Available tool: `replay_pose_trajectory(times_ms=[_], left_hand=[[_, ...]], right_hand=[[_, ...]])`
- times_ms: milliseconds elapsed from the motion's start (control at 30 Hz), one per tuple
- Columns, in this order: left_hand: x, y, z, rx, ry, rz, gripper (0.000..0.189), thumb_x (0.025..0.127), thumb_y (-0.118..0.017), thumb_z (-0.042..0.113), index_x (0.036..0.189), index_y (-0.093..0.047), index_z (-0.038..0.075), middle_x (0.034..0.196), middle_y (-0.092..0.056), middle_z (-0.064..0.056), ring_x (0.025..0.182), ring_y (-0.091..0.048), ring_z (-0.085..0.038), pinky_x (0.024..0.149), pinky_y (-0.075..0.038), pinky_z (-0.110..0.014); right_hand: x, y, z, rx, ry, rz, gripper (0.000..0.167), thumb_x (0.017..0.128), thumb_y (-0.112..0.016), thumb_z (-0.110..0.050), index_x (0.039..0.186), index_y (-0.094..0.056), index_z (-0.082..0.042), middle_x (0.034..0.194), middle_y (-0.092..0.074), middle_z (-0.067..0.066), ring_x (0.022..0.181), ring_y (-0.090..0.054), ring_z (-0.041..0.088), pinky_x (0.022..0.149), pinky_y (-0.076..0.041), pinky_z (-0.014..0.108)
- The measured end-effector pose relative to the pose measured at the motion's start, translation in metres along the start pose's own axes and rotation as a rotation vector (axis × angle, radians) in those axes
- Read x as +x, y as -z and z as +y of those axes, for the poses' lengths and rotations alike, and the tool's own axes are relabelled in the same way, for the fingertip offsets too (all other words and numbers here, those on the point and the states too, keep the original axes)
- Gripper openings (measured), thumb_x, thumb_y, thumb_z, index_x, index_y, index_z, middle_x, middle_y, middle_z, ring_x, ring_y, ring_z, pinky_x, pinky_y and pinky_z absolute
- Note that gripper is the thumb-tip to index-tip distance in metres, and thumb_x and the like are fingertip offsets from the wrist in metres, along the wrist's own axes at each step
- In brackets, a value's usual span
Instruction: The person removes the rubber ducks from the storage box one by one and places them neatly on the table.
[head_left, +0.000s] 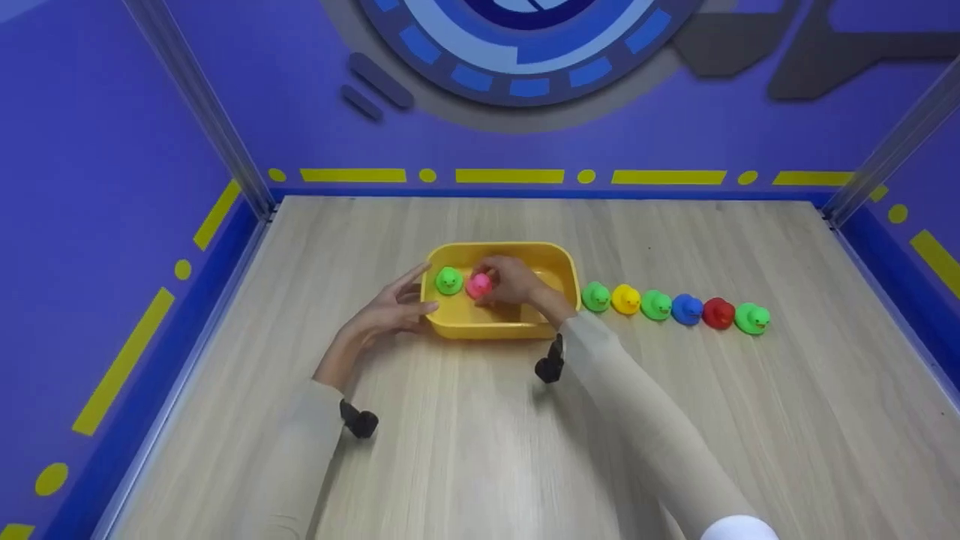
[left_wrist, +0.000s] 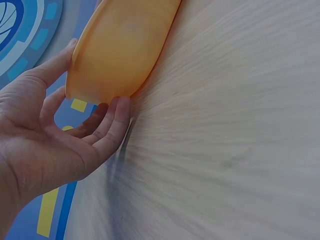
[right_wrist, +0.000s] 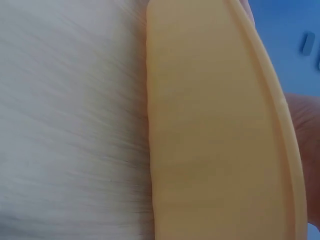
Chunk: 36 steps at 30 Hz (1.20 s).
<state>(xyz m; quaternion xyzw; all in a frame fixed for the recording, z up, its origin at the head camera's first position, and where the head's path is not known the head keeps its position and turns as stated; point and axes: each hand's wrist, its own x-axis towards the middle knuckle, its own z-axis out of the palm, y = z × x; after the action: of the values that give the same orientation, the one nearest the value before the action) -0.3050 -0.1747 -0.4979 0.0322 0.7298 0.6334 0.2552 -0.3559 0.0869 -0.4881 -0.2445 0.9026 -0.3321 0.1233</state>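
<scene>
A yellow plastic basin (head_left: 491,330) stands on the table. My right hand (head_left: 511,279) reaches inside it and pinches a pink rubber duck (head_left: 478,285). Left of that duck, a green rubber duck (head_left: 448,281) sits on the basin's floor. My left hand (head_left: 384,311) holds the basin's left end, its thumb over the rim. In the left wrist view its other fingertips (left_wrist: 122,102) touch the outer wall. From the right wrist, the basin wall (right_wrist: 220,125) hides the fingers and the pink duck.
Right of the basin, a row of rubber ducks runs along the table (head_left: 465,450): green (head_left: 596,297), yellow (head_left: 625,299), green (head_left: 656,304), blue (head_left: 687,309), red (head_left: 718,313) and green (head_left: 752,319). Blue panels (head_left: 517,150) enclose the table's back and sides.
</scene>
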Motion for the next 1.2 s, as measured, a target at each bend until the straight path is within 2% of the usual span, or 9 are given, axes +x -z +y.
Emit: replay_pose_trajectory(times_ms=[333,567,867,1200], left_hand=[[-0.002,0.000,0.002,-0.016,0.004,0.013,0.087,0.094,-0.075,0.018,0.161,-0.025,0.041,0.162,-0.029,-0.014,0.125,-0.059,-0.031,0.095,-0.059,-0.042],[-0.003,-0.001,0.000,0.027,0.039,0.044,0.085,0.095,-0.073,0.020,0.161,-0.024,0.044,0.164,-0.028,-0.011,0.127,-0.059,-0.031,0.097,-0.059,-0.039],[-0.002,-0.002,-0.002,0.027,-0.005,0.020,0.086,0.096,-0.072,0.015,0.163,-0.022,0.039,0.162,-0.029,-0.016,0.122,-0.062,-0.033,0.095,-0.060,-0.042],[-0.003,-0.002,0.003,0.045,0.014,0.032,0.086,0.095,-0.074,0.018,0.161,-0.025,0.042,0.163,-0.030,-0.012,0.122,-0.061,-0.030,0.096,-0.060,-0.040]], right_hand=[[0.001,0.001,0.001,-0.028,-0.034,0.019,0.036,0.086,-0.084,-0.015,0.118,-0.069,-0.007,0.123,-0.069,0.012,0.108,-0.061,0.027,0.103,-0.054,0.038],[-0.005,0.006,-0.002,0.035,-0.044,0.002,0.035,0.085,-0.085,-0.017,0.115,-0.068,-0.010,0.119,-0.069,0.009,0.101,-0.061,0.025,0.095,-0.057,0.035],[-0.016,0.019,-0.005,0.013,0.039,0.070,0.029,0.087,-0.081,-0.009,0.113,-0.067,-0.002,0.112,-0.071,0.013,0.105,-0.065,0.028,0.096,-0.058,0.038],[-0.033,0.031,-0.005,-0.007,0.050,0.099,0.031,0.087,-0.081,-0.009,0.114,-0.069,-0.004,0.115,-0.071,0.013,0.109,-0.066,0.030,0.096,-0.059,0.040]])
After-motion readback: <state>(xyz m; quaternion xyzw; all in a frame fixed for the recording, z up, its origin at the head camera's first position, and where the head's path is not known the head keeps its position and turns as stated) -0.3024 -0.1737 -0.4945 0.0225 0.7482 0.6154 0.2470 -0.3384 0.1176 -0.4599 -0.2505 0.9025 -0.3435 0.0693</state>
